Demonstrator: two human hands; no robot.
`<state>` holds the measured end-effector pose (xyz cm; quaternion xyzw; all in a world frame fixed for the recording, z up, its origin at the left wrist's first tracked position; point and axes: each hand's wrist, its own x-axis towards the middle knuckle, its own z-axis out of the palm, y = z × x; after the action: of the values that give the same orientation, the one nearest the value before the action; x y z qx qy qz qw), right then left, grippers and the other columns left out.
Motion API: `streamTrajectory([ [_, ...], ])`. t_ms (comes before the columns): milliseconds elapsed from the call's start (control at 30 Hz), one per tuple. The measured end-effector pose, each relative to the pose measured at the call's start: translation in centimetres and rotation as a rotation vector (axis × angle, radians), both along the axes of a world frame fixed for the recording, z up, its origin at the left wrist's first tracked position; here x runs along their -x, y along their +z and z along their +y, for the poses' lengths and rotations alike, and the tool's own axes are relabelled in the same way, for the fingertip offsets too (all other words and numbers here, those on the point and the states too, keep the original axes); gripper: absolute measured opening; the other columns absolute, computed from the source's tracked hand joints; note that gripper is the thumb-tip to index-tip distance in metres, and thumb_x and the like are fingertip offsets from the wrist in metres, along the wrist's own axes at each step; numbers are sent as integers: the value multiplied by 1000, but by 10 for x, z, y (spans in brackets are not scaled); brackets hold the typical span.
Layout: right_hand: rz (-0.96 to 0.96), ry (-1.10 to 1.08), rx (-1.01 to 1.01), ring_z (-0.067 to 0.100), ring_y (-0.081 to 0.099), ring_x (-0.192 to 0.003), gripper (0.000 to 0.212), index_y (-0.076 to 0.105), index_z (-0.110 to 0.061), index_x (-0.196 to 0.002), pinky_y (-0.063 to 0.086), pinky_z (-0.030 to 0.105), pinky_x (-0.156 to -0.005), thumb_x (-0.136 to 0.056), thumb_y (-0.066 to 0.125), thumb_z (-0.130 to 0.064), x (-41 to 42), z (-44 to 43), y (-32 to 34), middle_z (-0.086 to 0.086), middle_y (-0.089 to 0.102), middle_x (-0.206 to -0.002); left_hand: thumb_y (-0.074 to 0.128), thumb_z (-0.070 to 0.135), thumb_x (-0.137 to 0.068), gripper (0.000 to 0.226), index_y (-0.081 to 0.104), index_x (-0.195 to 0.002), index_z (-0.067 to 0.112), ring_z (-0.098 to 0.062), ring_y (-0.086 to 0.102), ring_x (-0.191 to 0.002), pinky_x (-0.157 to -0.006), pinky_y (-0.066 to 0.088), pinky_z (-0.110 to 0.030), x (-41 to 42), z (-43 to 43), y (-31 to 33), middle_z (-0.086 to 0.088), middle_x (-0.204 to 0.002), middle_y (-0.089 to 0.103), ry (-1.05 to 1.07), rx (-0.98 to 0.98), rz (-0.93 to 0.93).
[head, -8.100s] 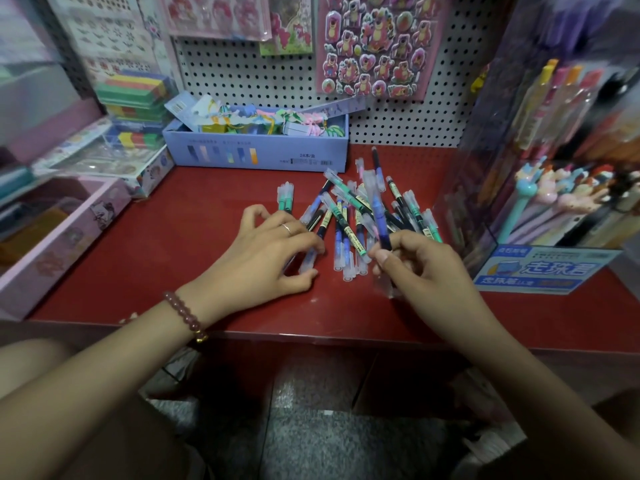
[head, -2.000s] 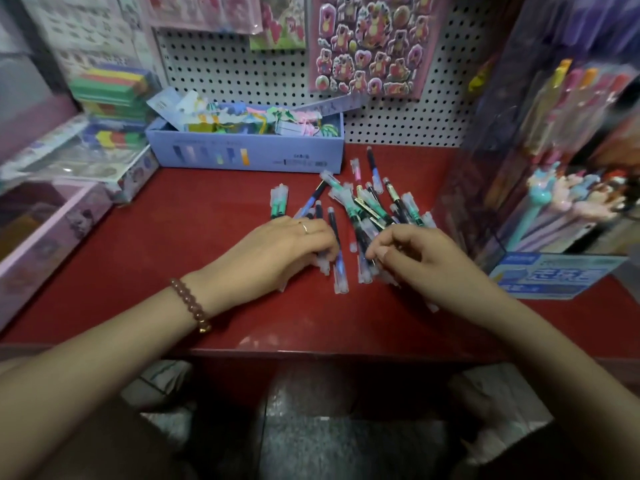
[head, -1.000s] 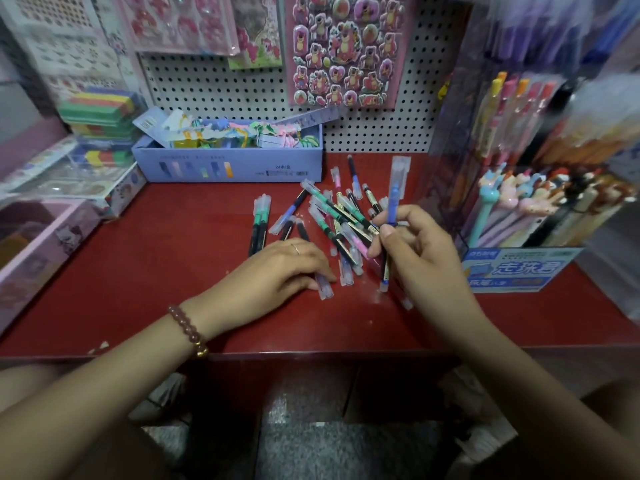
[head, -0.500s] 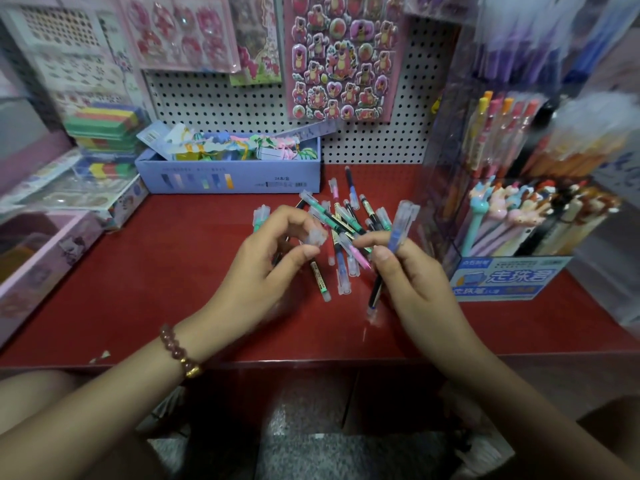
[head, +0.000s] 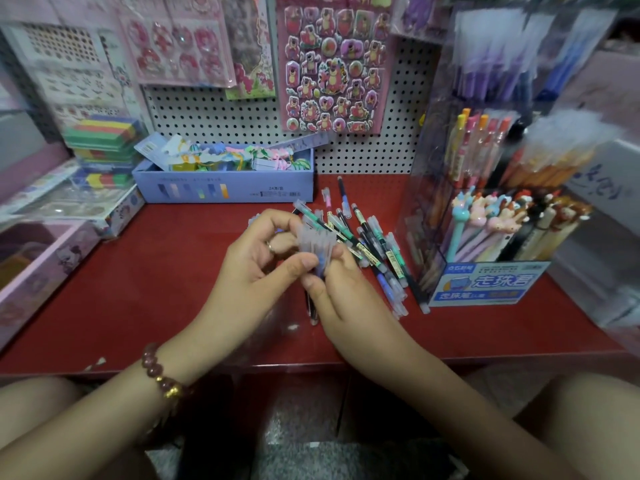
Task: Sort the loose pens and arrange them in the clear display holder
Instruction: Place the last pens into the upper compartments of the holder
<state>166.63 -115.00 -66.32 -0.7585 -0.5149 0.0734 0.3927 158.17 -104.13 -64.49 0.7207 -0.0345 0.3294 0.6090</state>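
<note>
**Stationery shop shelf**

Bear sticker sheets [head: 332, 64] hang on a white pegboard [head: 214, 112]. Below it, a red shelf [head: 138, 289] carries a blue retail box [head: 225, 190] of small goods and a labelled clear display holder [head: 485, 285] packed with novelty pens [head: 485, 220].

One head-worn wide-angle camera looks forward and down from close above the red bench [head: 156, 289], facing the pegboard [head: 214, 116] at the bench's back.
</note>
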Motion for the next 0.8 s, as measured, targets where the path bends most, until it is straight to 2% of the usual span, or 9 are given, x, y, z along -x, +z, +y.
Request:
streamTrajectory([
  [100,17,11,-46,23,52,-107,44,46,-5,-122,43,42,-91,-98,36,-41,5,4,3,4,43,-124,72,8,-72,29,57,-95,17,-3,65,-79,-74,50,-15,2,-1,9,12,-81,69,92,-48,-6],
  [167,16,-22,-165,13,53,-105,55,50,-6,-117,43,29,-90,-90,30,-50,7,6,10,2,52,-115,70,1,-71,27,59,-92,17,1,65,-77,-72,49,-12,0,-5,21,15,-81,70,133,-106,-19],
  [233,-6,-100,-338,-4,50,-81,37,51,-13,-95,37,8,-73,-88,32,-45,7,4,17,-13,52,-87,66,0,-73,25,60,-90,17,2,65,-76,-71,48,-11,-5,-9,36,16,-80,70,121,-133,-48],
  [267,-34,-150,-421,-6,46,-70,24,47,-18,-86,33,7,-64,-89,36,-40,4,1,22,-18,43,-75,68,1,-73,25,60,-91,17,1,65,-77,-73,48,-12,-8,-11,44,15,-81,70,104,-142,-67],
  [333,-73,-224,-561,-3,41,-59,22,46,-16,-79,30,14,-55,-89,39,-34,-2,-3,35,-18,36,-65,71,6,-75,25,61,-94,18,-4,66,-86,-80,49,-16,-16,-18,61,10,-89,70,46,-179,-103],
  [400,-96,-263,-668,6,45,-60,31,52,-6,-82,38,31,-55,-90,39,-33,-12,-8,49,-12,46,-67,65,7,-80,26,60,-104,17,-9,64,-99,-89,48,-21,-28,-29,76,3,-101,69,0,-224,-133],
  [500,-54,-365,-852,22,50,-64,33,48,-7,-78,41,45,-58,-92,40,-35,-30,-18,78,10,53,-70,55,3,-87,38,54,-123,17,-10,54,-119,-96,45,-28,-50,-44,93,2,-124,60,-7,-308,-165],
  [667,-10,-508,-1186,1,41,-54,22,45,-21,-77,36,20,-53,-97,42,-28,-67,-44,136,-11,44,-61,44,2,-87,43,59,-119,25,-4,38,-131,-105,38,-45,-90,-45,101,14,-137,47,128,-465,-151],
  [800,31,-567,-1318,-2,39,-51,25,41,-19,-76,33,12,-51,-101,41,-19,-101,-64,180,-8,39,-63,42,11,-84,39,65,-111,29,0,41,-124,-107,35,-38,-111,-47,94,19,-126,53,182,-630,-29],
])
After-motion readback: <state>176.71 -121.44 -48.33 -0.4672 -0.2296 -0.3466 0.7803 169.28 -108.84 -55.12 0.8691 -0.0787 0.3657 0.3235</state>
